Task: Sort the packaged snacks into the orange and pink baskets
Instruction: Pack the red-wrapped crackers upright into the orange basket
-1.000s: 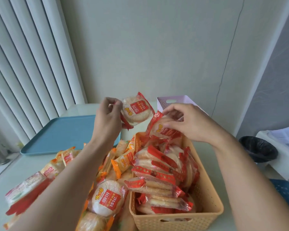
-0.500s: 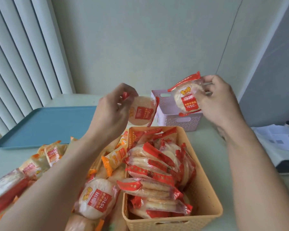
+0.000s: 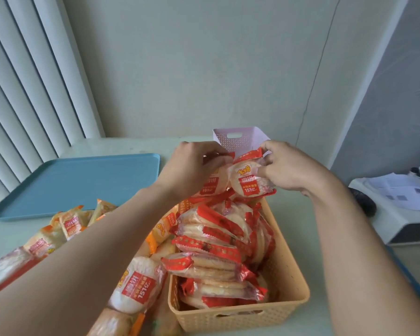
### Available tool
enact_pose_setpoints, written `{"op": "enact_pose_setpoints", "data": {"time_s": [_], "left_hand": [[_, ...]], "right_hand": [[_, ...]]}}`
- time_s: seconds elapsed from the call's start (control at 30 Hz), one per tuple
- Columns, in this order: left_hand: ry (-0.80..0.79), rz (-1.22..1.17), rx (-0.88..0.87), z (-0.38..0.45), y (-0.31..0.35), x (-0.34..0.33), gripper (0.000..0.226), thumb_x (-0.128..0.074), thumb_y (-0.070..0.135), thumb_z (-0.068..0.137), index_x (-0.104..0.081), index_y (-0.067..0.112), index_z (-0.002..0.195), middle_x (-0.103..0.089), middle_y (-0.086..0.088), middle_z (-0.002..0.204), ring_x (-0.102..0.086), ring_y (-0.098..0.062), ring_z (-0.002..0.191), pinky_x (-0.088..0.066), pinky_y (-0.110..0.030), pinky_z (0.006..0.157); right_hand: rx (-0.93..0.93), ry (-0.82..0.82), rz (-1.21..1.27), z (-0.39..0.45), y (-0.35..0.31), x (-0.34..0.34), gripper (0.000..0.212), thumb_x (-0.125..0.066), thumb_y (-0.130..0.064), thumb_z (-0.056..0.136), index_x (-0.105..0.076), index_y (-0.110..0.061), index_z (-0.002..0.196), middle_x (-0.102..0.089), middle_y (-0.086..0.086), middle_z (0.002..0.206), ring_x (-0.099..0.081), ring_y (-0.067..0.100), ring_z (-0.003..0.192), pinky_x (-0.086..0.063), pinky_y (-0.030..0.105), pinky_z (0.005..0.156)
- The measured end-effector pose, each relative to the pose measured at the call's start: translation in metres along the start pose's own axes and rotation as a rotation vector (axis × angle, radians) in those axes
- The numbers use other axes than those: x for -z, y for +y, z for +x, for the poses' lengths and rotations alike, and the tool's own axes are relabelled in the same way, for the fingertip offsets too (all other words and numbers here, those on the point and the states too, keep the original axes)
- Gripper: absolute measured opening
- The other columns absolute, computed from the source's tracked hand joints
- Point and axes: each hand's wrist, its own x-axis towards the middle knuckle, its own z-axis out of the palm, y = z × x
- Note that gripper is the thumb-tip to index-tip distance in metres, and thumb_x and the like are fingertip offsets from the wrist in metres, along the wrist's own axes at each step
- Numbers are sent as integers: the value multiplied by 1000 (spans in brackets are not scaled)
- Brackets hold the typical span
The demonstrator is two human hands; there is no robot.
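While each hand, left hand [image 3: 192, 168] & right hand [image 3: 286, 168], pinches a red-wrapped round rice-cracker pack [image 3: 249, 180] over the near-full woven orange plastic basket [image 3: 289, 275], the pink perforated basket [image 3: 240, 138] looks empty; loose orange-wrapped packs [image 3: 68, 224] left on table.

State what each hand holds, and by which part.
Right hand: a red snack pack, pinched at its right edge and top seal. Left hand: another pack, gripped at its top.

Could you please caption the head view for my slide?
Both hands hold red snack packs over the full orange basket.
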Motion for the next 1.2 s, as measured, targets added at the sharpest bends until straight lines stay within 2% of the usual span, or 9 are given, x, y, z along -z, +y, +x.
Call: {"op": "enact_pose_setpoints", "data": {"time_s": [0.27,0.43,0.57,0.7,0.77,0.87,0.93,1.07,1.2], "left_hand": [[-322,97,252,-13,-6,9,42,-67,53,88,-66,19,112,-72,1,95,-67,-19,85,-54,-34,74],[-530,226,249,-16,-4,15,32,-70,20,89,-58,22,119,-67,1,103,-63,-22,91,-55,-39,82],[-501,135,354,-11,3,18,26,-70,16,87,-60,15,112,-68,-4,96,-67,-26,86,-56,-41,76],[-487,-19,420,-2,-3,30,27,-74,19,87,-63,18,111,-72,-7,106,-70,-28,97,-57,-49,90],[-401,-109,433,5,-9,38,27,-75,17,87,-65,19,111,-72,-7,107,-71,-26,98,-57,-48,92],[-138,-248,346,15,-11,40,30,-78,16,83,-67,16,111,-73,-12,104,-71,-24,97,-57,-46,91],[-14,-136,231,16,-10,34,25,-75,18,85,-65,16,108,-72,-8,98,-69,-25,91,-57,-42,83],[-217,241,84,6,-16,11,20,-72,33,86,-67,25,104,-72,3,92,-65,-24,84,-55,-42,76],[-220,441,3,9,-8,11,25,-68,39,89,-68,28,111,-73,5,97,-65,-25,87,-54,-40,76]], "right_hand": [[40,-30,-36,-1,-1,2,29,-76,-18,88,-56,-30,104,-70,0,110,-70,26,90,-61,45,78],[78,-10,-73,-4,-4,1,22,-74,-17,90,-62,-29,105,-68,0,111,-64,23,89,-51,29,68],[81,63,-114,-7,-6,6,18,-69,-16,91,-60,-28,101,-66,-2,108,-61,22,92,-43,27,71],[66,166,-131,-9,-4,15,20,-68,-17,89,-64,-25,108,-67,-4,107,-63,24,96,-47,31,76],[77,193,-103,-10,-5,17,22,-69,-20,89,-65,-27,110,-68,-5,107,-64,22,95,-49,31,76],[116,223,-54,-12,-8,18,20,-69,-19,90,-62,-31,104,-69,-6,102,-64,20,90,-45,25,66],[133,219,-36,-12,-11,17,19,-70,-20,90,-61,-30,103,-69,-6,103,-64,19,90,-43,26,67],[142,197,-23,-10,-13,12,22,-70,-20,89,-57,-30,103,-69,-4,107,-66,19,92,-44,27,71],[135,185,-49,-8,-11,10,23,-70,-22,90,-55,-31,105,-68,-4,107,-64,19,91,-41,26,67]]}}
